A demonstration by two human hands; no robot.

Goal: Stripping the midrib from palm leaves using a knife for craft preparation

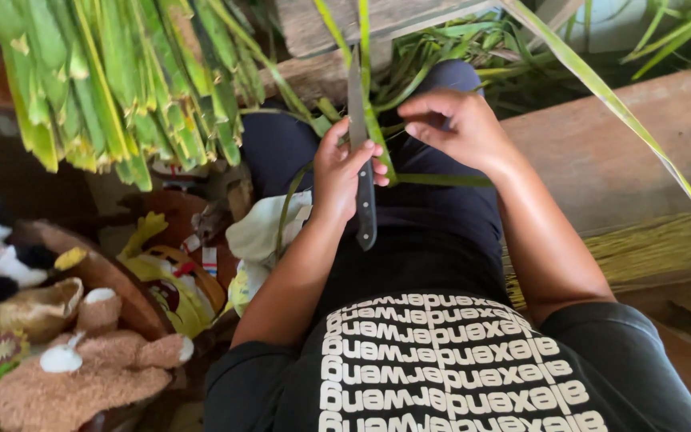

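My left hand [344,168] grips a long knife [359,152] with a dark handle, blade pointing up and away from me. The blade lies against a long green leaf [379,140] that runs over my lap. My right hand [456,128] pinches the same leaf just right of the blade, fingers curled. A thin strip of the leaf [441,181] trails right across my dark trousers.
A thick bundle of cut green leaves [113,80] hangs at upper left. More loose leaves [473,48] lie beyond my knees. Stuffed toys [81,368] and a yellow bag [169,280] sit at lower left. A wooden plank [625,136] runs along the right.
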